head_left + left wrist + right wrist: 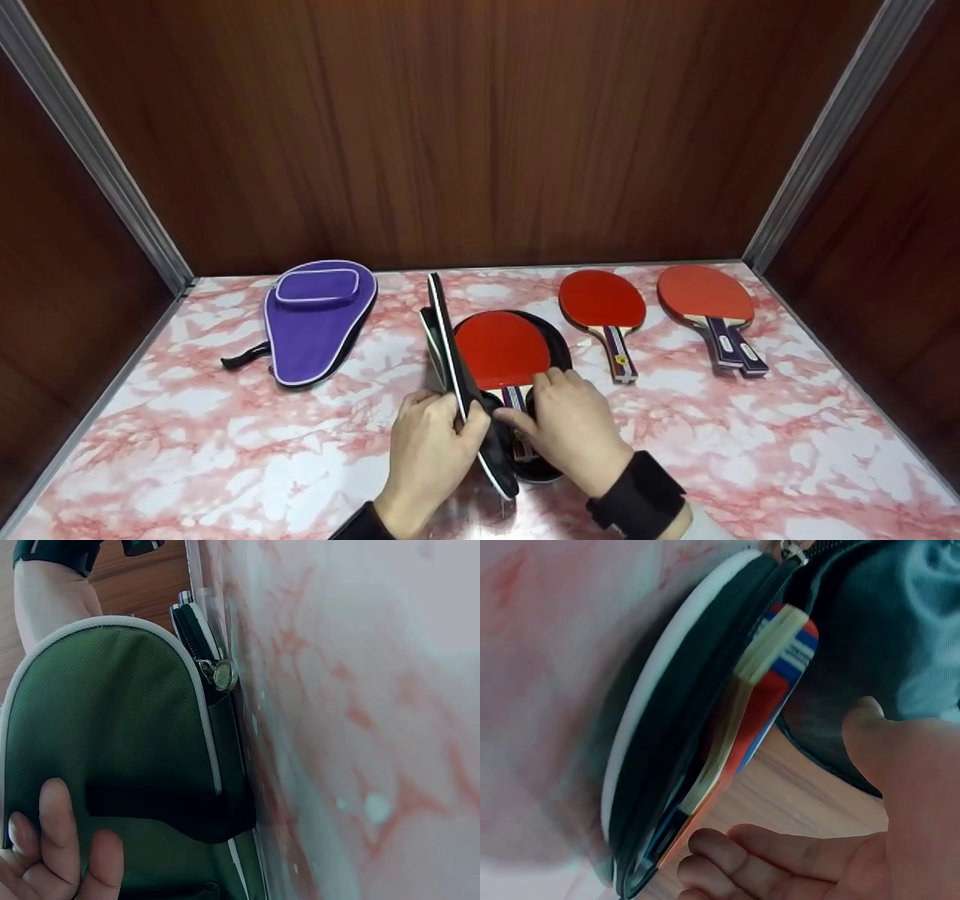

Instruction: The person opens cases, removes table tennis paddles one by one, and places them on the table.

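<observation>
A paddle case stands unzipped, with green outer cloth (112,697), white piping and a black lining (559,349). My left hand (435,444) grips its raised cover (450,356), thumb on the lining side and fingers across the green outside. Inside the case lies a red table tennis paddle (502,349), its striped handle (780,652) toward me. My right hand (576,420) is over the case's right edge beside that handle, thumb stretched toward the cover. In the right wrist view its fingers (765,855) are loosely bent near the paddle's edge, with nothing between them and the thumb.
A purple paddle case (319,337) with a black strap (245,356) lies at the back left. At the right are a red paddle (602,300) and two overlapping paddles (705,292). Wood-grain panels (480,135) enclose the marbled table (247,450) at the back and sides.
</observation>
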`<state>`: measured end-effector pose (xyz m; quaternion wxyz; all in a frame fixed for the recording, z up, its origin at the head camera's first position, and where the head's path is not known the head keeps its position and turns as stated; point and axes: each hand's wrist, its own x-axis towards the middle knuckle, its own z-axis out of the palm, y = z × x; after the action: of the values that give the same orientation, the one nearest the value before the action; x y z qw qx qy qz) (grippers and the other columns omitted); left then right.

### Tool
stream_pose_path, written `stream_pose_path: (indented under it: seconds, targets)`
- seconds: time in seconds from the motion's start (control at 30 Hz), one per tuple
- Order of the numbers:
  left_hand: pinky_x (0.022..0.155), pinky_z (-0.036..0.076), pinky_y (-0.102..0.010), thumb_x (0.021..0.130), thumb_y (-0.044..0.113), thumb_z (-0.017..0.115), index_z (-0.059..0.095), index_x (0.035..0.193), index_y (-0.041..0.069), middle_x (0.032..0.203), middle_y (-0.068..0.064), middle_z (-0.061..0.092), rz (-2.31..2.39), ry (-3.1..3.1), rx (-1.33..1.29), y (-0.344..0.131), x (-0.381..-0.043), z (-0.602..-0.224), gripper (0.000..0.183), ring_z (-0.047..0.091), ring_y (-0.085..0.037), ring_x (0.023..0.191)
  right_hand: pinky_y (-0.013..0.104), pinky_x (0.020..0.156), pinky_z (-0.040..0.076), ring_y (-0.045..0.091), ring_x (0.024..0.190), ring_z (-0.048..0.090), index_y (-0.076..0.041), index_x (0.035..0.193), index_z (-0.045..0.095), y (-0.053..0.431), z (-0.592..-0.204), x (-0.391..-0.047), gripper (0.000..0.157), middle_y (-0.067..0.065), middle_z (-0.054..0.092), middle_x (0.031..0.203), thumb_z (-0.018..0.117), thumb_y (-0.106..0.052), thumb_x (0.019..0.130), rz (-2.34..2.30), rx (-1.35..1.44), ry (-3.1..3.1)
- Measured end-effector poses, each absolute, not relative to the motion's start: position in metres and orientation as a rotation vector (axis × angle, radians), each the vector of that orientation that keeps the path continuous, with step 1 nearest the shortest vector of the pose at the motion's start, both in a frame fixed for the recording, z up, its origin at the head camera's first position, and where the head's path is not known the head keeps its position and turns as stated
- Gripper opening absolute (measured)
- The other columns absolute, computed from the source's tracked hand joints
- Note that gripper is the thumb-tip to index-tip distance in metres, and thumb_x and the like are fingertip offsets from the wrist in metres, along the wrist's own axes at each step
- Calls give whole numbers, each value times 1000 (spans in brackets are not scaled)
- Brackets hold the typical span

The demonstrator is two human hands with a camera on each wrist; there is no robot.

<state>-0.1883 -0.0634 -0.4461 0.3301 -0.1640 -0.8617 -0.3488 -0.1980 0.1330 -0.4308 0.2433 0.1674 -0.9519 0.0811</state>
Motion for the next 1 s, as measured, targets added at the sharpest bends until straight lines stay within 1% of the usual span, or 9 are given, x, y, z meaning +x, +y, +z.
stream_pose_path:
  seconds: [0.17,0.23,0.4,0.47,0.67,0.8,0.9,1.0]
  targets:
    - [88,54,-44,90,16,73,50,60,21,58,4,58,-895,-2261,-425,-63,-188,-447,38,70,-27,75,47,67,57,34,72,64,-2,79,67,128,-437,-197,58,10,59,73,81,-57,95,160,481,-2547]
    - [88,54,-45,90,16,73,49,60,22,58,3,58,-896,-2264,-427,-63,-188,-446,39,69,-27,74,48,67,57,34,72,65,-2,82,68,127,-439,-197,56,11,61,74,83,-55,95,170,479,-2560]
    - [88,54,-44,90,16,73,48,60,22,58,3,57,-901,-2265,-429,-63,-188,-446,40,68,-27,73,52,68,59,36,75,69,2,96,72,123,-444,-198,54,14,66,80,87,-49,91,238,462,-2623]
    - [88,54,-44,90,16,73,48,60,22,58,3,56,-898,-2260,-433,-63,-188,-446,40,68,-27,72,52,69,59,37,76,69,4,97,74,121,-446,-198,54,15,66,81,89,-48,90,240,450,-2645]
    - [87,55,-44,90,15,73,47,60,21,57,3,55,-895,-2246,-436,-63,-188,-447,41,67,-29,70,52,67,57,37,72,67,4,88,72,117,-453,-199,52,15,65,77,89,-45,88,206,410,-2679]
    - [86,54,-44,90,15,73,47,59,22,57,4,55,-907,-2251,-430,-63,-188,-447,41,67,-27,72,51,60,56,36,65,68,-3,76,67,116,-454,-202,45,13,65,69,87,-41,88,188,398,-2706]
    - [86,54,-44,90,16,74,47,59,22,56,5,55,-917,-2254,-423,-63,-188,-447,41,67,-27,73,50,55,54,34,60,68,-7,67,65,117,-453,-205,46,10,66,63,84,-42,89,154,390,-2751]
    - [86,54,-44,90,16,74,48,59,22,56,6,55,-924,-2256,-419,-62,-187,-447,41,67,-27,75,50,55,54,33,60,69,-8,62,65,118,-453,-208,49,10,67,62,80,-44,92,132,377,-2803]
